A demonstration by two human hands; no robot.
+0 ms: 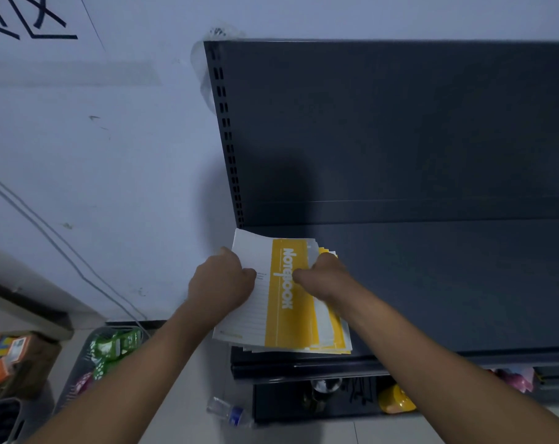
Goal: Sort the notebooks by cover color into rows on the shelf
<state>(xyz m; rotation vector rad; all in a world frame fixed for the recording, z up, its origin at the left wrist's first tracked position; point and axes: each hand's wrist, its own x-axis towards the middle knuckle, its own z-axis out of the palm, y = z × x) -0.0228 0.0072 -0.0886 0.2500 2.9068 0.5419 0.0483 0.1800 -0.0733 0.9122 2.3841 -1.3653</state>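
Yellow notebooks (287, 296) (a fanned stack) lie lengthwise toward the shelf (448, 283) back.

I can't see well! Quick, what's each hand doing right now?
Left hand: grips the notebooks at their left edge.
Right hand: grips the same notebooks on the right side.

Two arms are shown, bare from the lower frame edge to the wrists: the left forearm (137, 373) and the right forearm (431, 354). The left hand (222, 280) and the right hand (326, 277) are likewise seen uncovered.
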